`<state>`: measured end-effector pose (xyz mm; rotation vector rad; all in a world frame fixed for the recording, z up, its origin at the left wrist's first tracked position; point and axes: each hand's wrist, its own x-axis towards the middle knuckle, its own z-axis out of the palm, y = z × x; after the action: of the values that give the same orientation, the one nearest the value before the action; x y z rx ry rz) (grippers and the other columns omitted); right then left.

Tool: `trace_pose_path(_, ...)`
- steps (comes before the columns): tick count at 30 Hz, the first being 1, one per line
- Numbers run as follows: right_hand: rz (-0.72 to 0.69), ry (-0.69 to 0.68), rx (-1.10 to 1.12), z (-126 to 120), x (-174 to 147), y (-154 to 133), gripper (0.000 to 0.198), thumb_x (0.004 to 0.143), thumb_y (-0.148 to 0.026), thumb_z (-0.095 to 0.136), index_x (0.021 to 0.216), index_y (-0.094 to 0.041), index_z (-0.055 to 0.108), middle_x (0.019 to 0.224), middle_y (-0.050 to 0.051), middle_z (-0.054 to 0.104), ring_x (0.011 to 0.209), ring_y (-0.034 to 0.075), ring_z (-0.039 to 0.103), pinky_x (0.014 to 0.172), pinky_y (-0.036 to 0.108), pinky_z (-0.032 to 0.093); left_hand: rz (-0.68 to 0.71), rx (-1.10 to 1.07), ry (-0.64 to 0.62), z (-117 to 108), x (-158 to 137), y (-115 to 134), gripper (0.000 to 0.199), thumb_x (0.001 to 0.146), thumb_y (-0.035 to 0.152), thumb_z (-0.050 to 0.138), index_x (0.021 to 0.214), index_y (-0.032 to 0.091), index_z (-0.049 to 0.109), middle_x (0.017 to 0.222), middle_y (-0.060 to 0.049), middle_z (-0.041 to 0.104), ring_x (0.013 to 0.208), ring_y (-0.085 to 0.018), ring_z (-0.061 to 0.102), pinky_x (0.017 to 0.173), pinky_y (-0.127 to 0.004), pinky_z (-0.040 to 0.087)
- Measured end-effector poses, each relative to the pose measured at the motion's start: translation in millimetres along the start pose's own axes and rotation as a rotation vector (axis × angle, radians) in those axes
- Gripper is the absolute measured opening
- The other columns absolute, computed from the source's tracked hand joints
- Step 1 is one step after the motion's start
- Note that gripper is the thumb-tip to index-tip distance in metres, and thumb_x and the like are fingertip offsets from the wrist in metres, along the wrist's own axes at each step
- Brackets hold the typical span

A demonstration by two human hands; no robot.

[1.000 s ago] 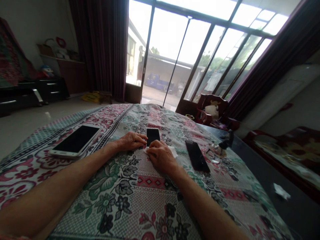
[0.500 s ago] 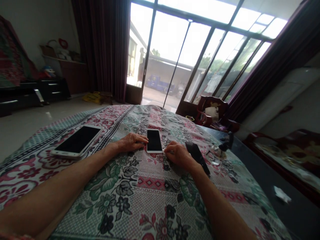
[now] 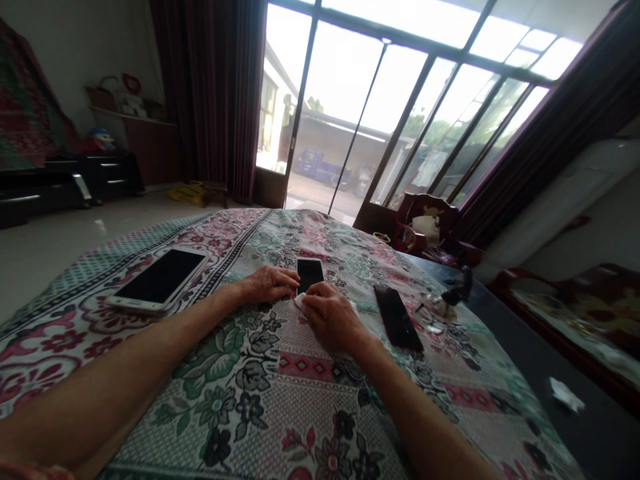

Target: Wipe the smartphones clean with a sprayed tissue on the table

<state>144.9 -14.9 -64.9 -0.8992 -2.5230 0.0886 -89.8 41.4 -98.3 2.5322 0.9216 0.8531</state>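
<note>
A white-framed smartphone [image 3: 310, 269] with a dark screen lies on the patterned cloth, its lower part covered by my right hand. My left hand [image 3: 267, 284] rests at its left edge, fingers stretched out and tips touching it. My right hand [image 3: 331, 316] is closed, pinching a white tissue [image 3: 301, 301] at the phone's lower left corner. To the right of that hand lies a black phone [image 3: 399, 319], face up. A larger white phone or small tablet [image 3: 159, 280] lies left of my left forearm.
The floral cloth [image 3: 310, 420] covers the table. A clear item with a black top [image 3: 450, 297] stands at right. Crumpled white paper [image 3: 566, 395] lies on a dark surface beyond. A carved wooden chair [image 3: 425, 223] and glass doors [image 3: 345, 120] are ahead.
My right hand has moved left with the tissue, from the phone's lower right corner across to its lower left, uncovering the black phone. My left hand stays at the phone's edge.
</note>
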Motion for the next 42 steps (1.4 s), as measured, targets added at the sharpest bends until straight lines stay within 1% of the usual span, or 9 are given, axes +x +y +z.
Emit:
trace_pose_path(6, 0.024, 0.015, 0.007, 13, 2, -2, 0.02, 0.089, -0.012, 0.055, 0.093, -0.023, 0.07, 0.105, 0.005, 0.064, 0.096, 0.018, 0.055, 0.089, 0.035, 0.045, 0.029, 0.02, -0.017, 0, 1, 0, 0.021, 0.087, 0.026, 0.058, 0.099, 0.026, 0.075, 0.119, -0.002, 0.072, 0.107, -0.018, 0.067, 0.095, -0.032, 0.051)
trace_pose_path(10, 0.125, 0.014, -0.005, 5, 2, 6, 0.016, 0.08, -0.009, 0.06, 0.082, -0.022, 0.068, 0.094, 0.005, 0.064, 0.09, 0.019, 0.057, 0.083, 0.035, 0.047, 0.052, 0.012, -0.009, 0, 1, 2, 0.022, 0.089, 0.026, 0.056, 0.1, 0.027, 0.075, 0.119, -0.001, 0.072, 0.104, -0.016, 0.067, 0.092, -0.028, 0.052)
trace_pose_path(15, 0.214, 0.01, -0.001, -11, -9, 29, 0.02, 0.072, -0.005, 0.062, 0.079, -0.022, 0.069, 0.089, 0.005, 0.064, 0.085, 0.019, 0.058, 0.079, 0.034, 0.048, 0.059, 0.002, 0.006, 1, 1, 2, 0.025, 0.088, 0.024, 0.055, 0.101, 0.028, 0.075, 0.12, -0.001, 0.072, 0.105, -0.017, 0.067, 0.092, -0.027, 0.052)
trace_pose_path(19, 0.165, 0.039, 0.019, -12, -13, 33, 0.022, 0.076, -0.005, 0.06, 0.082, -0.023, 0.07, 0.093, 0.004, 0.065, 0.089, 0.018, 0.06, 0.083, 0.034, 0.048, 0.035, 0.021, 0.006, 2, 1, -3, 0.024, 0.086, 0.024, 0.058, 0.103, 0.029, 0.075, 0.122, -0.001, 0.071, 0.108, -0.018, 0.066, 0.095, -0.03, 0.051)
trace_pose_path(23, 0.021, 0.007, 0.028, 1, -7, 15, 0.019, 0.088, -0.013, 0.057, 0.094, -0.024, 0.071, 0.104, 0.004, 0.066, 0.097, 0.017, 0.058, 0.089, 0.035, 0.046, 0.039, 0.035, 0.0, 2, 1, -2, 0.023, 0.088, 0.024, 0.058, 0.103, 0.029, 0.075, 0.122, -0.001, 0.071, 0.108, -0.017, 0.066, 0.095, -0.028, 0.051)
trace_pose_path(26, -0.028, 0.001, 0.003, 10, -1, 1, 0.02, 0.093, -0.017, 0.053, 0.096, -0.024, 0.071, 0.107, 0.005, 0.065, 0.1, 0.018, 0.055, 0.092, 0.035, 0.045, 0.055, 0.044, -0.01, 0, 1, 1, 0.022, 0.089, 0.025, 0.057, 0.103, 0.026, 0.075, 0.119, -0.002, 0.072, 0.104, -0.017, 0.067, 0.093, -0.029, 0.052)
trace_pose_path(31, 0.011, 0.033, 0.045, 11, 1, 1, 0.019, 0.087, -0.009, 0.057, 0.092, -0.021, 0.071, 0.101, 0.005, 0.066, 0.098, 0.017, 0.057, 0.091, 0.033, 0.046, 0.051, 0.088, -0.024, 0, 1, 2, 0.023, 0.089, 0.025, 0.057, 0.105, 0.025, 0.074, 0.12, -0.004, 0.071, 0.105, -0.019, 0.068, 0.094, -0.031, 0.052)
trace_pose_path(38, 0.176, 0.091, 0.142, -2, -12, 35, 0.021, 0.075, -0.005, 0.064, 0.081, -0.022, 0.073, 0.092, 0.004, 0.066, 0.089, 0.017, 0.061, 0.086, 0.033, 0.049, 0.049, 0.105, -0.01, 3, 0, 0, 0.025, 0.09, 0.024, 0.054, 0.108, 0.027, 0.072, 0.123, -0.003, 0.07, 0.109, -0.017, 0.067, 0.097, -0.031, 0.052)
trace_pose_path(42, 0.205, 0.108, 0.156, -5, -17, 42, 0.022, 0.076, -0.004, 0.063, 0.083, -0.022, 0.074, 0.092, 0.004, 0.066, 0.089, 0.017, 0.061, 0.085, 0.032, 0.049, 0.052, 0.095, 0.021, 5, 0, 0, 0.025, 0.091, 0.024, 0.055, 0.109, 0.024, 0.073, 0.124, -0.006, 0.069, 0.112, -0.018, 0.065, 0.099, -0.033, 0.052)
